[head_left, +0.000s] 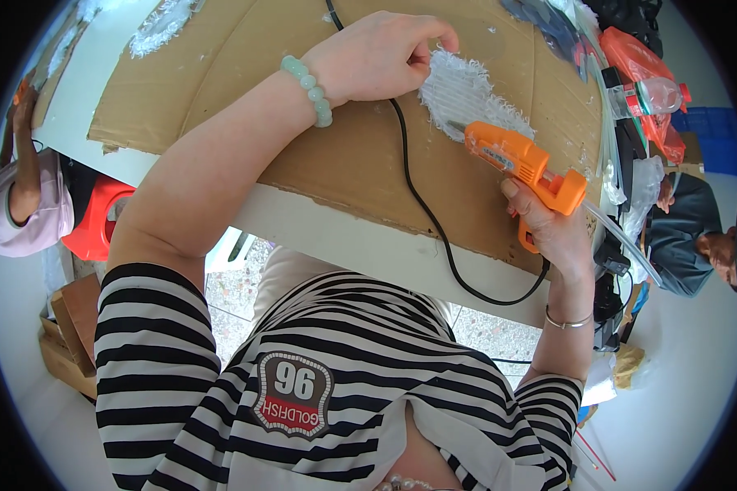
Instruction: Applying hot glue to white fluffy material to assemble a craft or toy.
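Note:
My right hand [549, 225] is wrapped around the handle of an orange hot glue gun [512, 155]. A clear glue stick [622, 237] sticks out of the gun's back end. Its nozzle points left, over a white sole-shaped piece [471, 90] with shaggy fringed edges, which lies flat on cardboard. My left hand [381, 57] is at the far left edge of this piece, with bent fingers drawn together. What those fingers pinch, if anything, is hidden. A black cord [409, 172] passes below my left hand and loops back to the gun's handle.
Brown cardboard [327, 164] covers much of the white table [303, 233]. Another shaggy white piece [162, 26] lies at the far left. A plastic bottle [651, 96] and a red bag [643, 61] stand off to the right. People sit at both sides; a red stool [98, 221] is at left.

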Tool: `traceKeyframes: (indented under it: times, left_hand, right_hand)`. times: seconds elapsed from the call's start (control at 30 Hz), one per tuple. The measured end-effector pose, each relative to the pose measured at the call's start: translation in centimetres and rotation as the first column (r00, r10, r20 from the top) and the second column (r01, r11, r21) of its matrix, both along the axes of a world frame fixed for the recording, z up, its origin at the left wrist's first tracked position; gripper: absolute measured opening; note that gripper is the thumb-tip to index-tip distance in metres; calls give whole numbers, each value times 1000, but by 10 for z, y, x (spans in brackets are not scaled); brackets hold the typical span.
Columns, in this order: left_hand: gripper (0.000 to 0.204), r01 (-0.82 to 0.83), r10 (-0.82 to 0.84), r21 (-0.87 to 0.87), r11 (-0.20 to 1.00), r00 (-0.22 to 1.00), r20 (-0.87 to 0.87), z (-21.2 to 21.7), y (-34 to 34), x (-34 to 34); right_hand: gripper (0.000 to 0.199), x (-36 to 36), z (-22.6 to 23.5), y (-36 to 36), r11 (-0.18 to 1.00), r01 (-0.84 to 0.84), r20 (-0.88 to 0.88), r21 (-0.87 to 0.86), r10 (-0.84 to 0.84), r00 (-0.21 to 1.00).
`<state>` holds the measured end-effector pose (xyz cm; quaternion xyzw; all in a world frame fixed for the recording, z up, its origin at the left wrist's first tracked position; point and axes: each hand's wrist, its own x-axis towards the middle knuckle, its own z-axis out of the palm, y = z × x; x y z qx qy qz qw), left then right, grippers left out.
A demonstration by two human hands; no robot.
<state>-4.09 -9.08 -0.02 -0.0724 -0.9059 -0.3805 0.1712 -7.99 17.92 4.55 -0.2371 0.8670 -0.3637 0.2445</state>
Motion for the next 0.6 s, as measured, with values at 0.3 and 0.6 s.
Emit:
traceKeyframes:
  times: [0.3, 0.6]
  left_hand:
    - [30, -4, 2, 50, 999, 999, 38, 4, -2, 1]
    - [21, -162, 153, -116, 980, 984, -88, 0, -15, 2]
  right_hand:
    - [25, -12, -5, -4, 943, 40, 78, -330, -15, 997]
    - [31, -30, -14, 1, 673, 291, 351, -680, -50, 935]
